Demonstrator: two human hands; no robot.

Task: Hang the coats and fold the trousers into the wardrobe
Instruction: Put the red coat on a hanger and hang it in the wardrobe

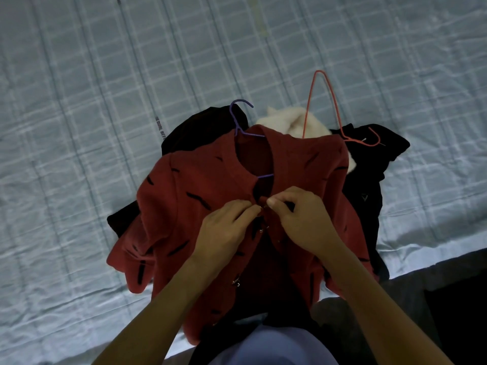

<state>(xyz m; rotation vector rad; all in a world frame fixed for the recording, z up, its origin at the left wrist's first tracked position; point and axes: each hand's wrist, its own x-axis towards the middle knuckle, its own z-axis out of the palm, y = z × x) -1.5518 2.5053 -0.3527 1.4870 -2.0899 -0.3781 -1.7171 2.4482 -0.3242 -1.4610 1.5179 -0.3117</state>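
Note:
A red coat point(200, 206) with black dashes lies front-up on the bed, with a purple hanger point(238, 119) inside its collar. My left hand point(224, 233) and my right hand point(300, 219) meet at the coat's front opening just below the neckline. Both pinch the fabric edges at a small metal fastener there. More metal fasteners show lower down the open front. A red wire hanger point(332, 101) lies loose on the clothes behind the coat.
Under and behind the red coat lie black garments point(369, 196) and a white fluffy garment point(290, 122). The light blue checked bedspread point(105, 101) stretches to the left and far side. The bed's near edge point(421, 264) runs at the lower right, with dark floor beyond.

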